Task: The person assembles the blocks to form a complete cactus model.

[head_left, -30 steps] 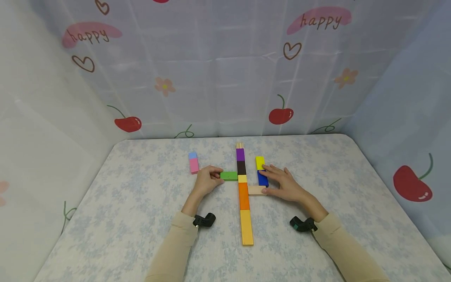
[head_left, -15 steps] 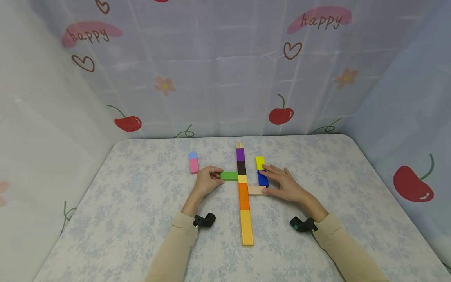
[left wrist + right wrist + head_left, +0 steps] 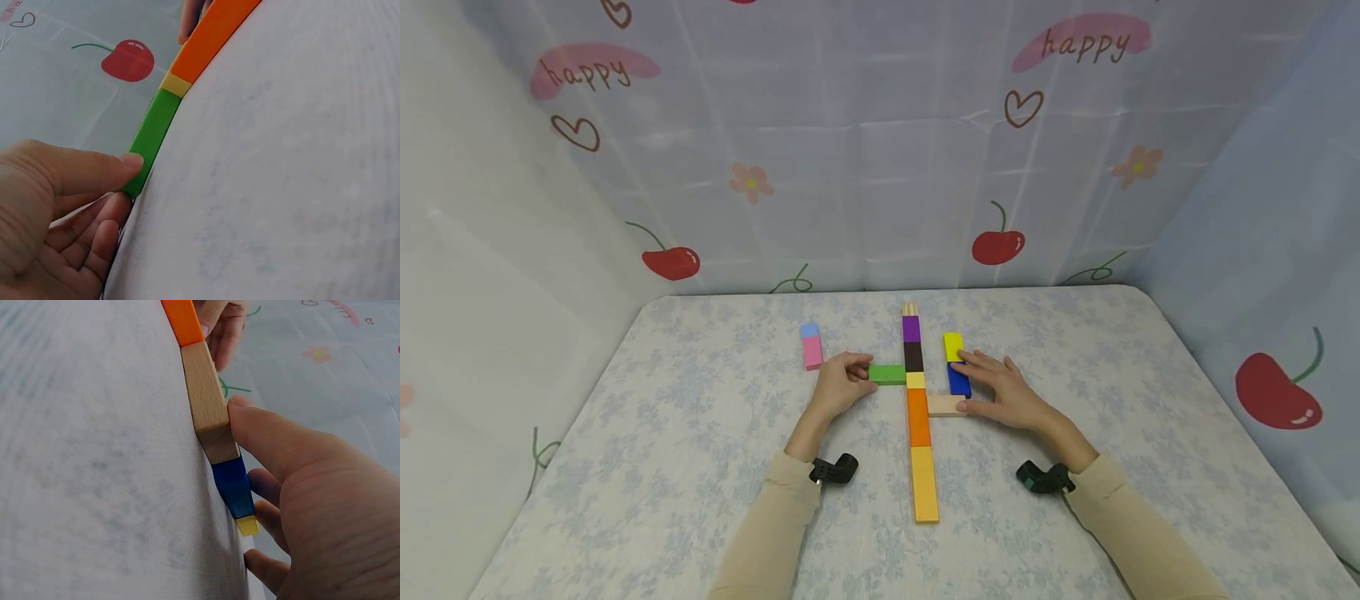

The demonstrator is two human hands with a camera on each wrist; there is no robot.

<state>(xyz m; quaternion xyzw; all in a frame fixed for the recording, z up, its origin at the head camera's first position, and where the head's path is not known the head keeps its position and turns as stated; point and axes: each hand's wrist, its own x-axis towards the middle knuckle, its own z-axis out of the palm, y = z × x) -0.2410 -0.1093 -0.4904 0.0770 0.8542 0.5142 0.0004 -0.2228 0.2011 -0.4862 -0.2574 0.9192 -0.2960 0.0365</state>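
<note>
At the left end of a green block [image 3: 887, 375], my left hand [image 3: 841, 383] pinches with thumb and index finger; its thumb [image 3: 130, 164] lies on the block's face in the left wrist view. The green block's other end meets the centre row beside a small pale yellow block [image 3: 916, 381]. My right hand [image 3: 1006, 390] is spread, its thumb at the right end of a plain wooden block [image 3: 945, 406]. Its other fingers reach over a blue block [image 3: 958, 379] and the edge of a yellow block [image 3: 952, 346]. The wooden block butts against an orange block [image 3: 919, 419].
The centre row runs from thin pale sticks [image 3: 910, 309] through a purple block [image 3: 912, 329] and a dark block [image 3: 913, 357] to a long yellow-orange block [image 3: 925, 485]. A pink block [image 3: 813, 353] and a light blue block [image 3: 809, 331] lie left on the patterned table [image 3: 685, 467].
</note>
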